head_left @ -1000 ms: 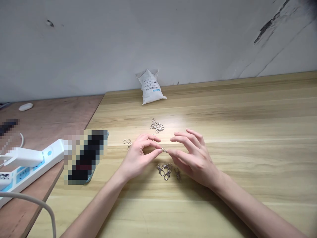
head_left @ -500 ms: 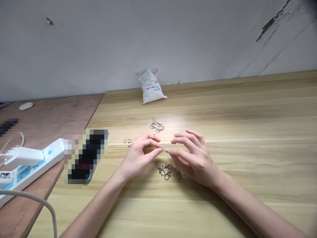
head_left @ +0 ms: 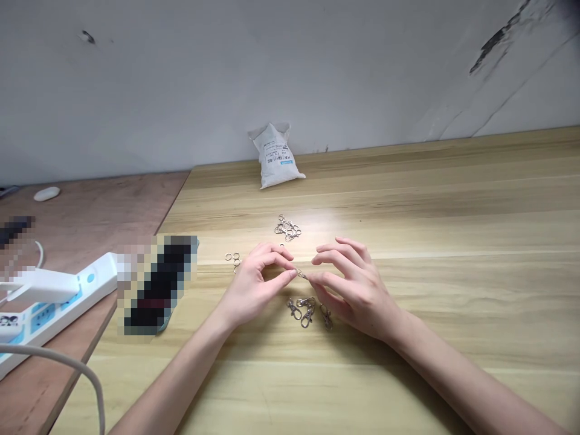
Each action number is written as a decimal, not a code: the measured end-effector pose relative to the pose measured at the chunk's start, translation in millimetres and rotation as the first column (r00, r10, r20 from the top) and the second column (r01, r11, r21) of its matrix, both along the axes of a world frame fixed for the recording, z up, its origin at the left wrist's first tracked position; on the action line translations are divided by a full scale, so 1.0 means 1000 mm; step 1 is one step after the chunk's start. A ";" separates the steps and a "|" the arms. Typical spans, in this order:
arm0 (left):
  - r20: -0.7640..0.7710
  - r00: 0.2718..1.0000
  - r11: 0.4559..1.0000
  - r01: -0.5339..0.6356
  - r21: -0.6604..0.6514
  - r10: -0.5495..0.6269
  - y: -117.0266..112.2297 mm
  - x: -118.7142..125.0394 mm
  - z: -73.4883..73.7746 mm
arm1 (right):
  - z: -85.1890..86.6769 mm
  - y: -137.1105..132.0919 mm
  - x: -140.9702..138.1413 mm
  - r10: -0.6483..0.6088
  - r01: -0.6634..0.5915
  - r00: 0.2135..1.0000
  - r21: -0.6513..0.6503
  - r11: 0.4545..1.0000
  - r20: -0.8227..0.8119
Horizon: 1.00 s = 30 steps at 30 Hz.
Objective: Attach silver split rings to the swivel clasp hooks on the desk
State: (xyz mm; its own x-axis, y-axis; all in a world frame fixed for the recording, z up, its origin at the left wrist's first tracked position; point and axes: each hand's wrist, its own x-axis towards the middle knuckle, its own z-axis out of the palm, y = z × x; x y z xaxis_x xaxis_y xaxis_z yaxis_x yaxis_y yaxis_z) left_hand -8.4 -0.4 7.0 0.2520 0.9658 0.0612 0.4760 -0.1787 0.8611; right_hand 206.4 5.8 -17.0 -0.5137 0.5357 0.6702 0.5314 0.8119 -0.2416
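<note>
In the head view, the left hand (head_left: pixel 249 287) had its thumb and index finger closed to a pinch, with the edge of a small metal ring (head_left: pixel 298 273) between their tips; its other fingers were curved and slightly spread. The right hand (head_left: pixel 357 293) faced it, index finger and thumb nearly together at the metal clasp (head_left: pixel 304 277) that met the ring; its remaining fingers were raised and loosely bent, clear of the metal. Ring and clasp sat in the narrow gap between the two sets of fingertips, too small to tell whether one was threaded through the other.

Just nearer the wearer than those fingertips lay a group of loose clasps (head_left: pixel 307 316), the rightmost close below the right thumb. Beyond the fingertips was a cluster of clasps with rings (head_left: pixel 287 229); left of the left knuckles lay several loose rings (head_left: pixel 236 257), partly covered by that hand. One more ring (head_left: pixel 281 246) showed just past the left fingers. Farther off, well beyond both hands, a white packet (head_left: pixel 278 166) stood by the wall (head_left: pixel 290 72). Well left of the left fingers were a pixelated dark flat object (head_left: pixel 161 287) and a white power strip (head_left: pixel 97 278).
</note>
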 end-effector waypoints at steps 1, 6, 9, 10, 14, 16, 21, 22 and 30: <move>0.002 1.000 1.000 0.000 -0.003 0.000 0.000 0.000 0.000 | 0.000 0.000 0.000 0.002 -0.002 1.000 0.000 1.000 -0.001; 0.009 1.000 1.000 0.010 -0.007 -0.010 0.000 0.000 -0.002 | 0.002 0.000 0.000 0.015 -0.015 1.000 -0.008 1.000 -0.009; 0.015 0.999 0.999 0.030 -0.009 -0.030 0.001 0.000 -0.003 | 0.002 0.000 0.000 0.019 -0.019 1.000 -0.022 1.000 -0.010; 0.017 0.999 0.999 0.043 -0.013 -0.042 0.002 0.001 -0.003 | 0.002 0.000 0.000 0.022 -0.022 1.000 -0.027 0.999 -0.010; -0.006 0.997 0.997 0.074 -0.023 -0.074 0.003 0.001 -0.004 | 0.002 0.000 0.000 0.028 -0.028 1.000 -0.054 0.998 -0.003; -0.031 0.996 0.996 0.084 -0.011 -0.085 0.003 0.001 -0.005 | 0.001 0.001 -0.001 0.035 -0.034 0.999 -0.076 0.997 0.016; -0.100 0.988 0.993 0.118 0.028 -0.114 0.004 0.000 -0.006 | 0.001 0.003 -0.002 0.080 -0.068 0.993 -0.148 0.987 0.082; -0.109 0.987 0.992 0.122 0.032 -0.118 0.004 0.000 -0.006 | 0.000 0.003 -0.002 0.090 -0.074 0.992 -0.158 0.985 0.093; -0.123 0.983 0.989 0.140 0.037 -0.135 0.004 0.000 -0.005 | -0.001 0.003 -0.003 0.098 -0.079 0.990 -0.165 0.983 0.106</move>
State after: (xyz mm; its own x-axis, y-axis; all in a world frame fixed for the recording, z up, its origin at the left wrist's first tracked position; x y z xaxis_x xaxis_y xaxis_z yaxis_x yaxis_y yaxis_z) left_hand -8.4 3.8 1.7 0.3904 0.9183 0.0654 0.5437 -0.2873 0.7886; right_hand 203.8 8.7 -18.4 -0.6312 0.5803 0.5146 0.4904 0.8126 -0.3147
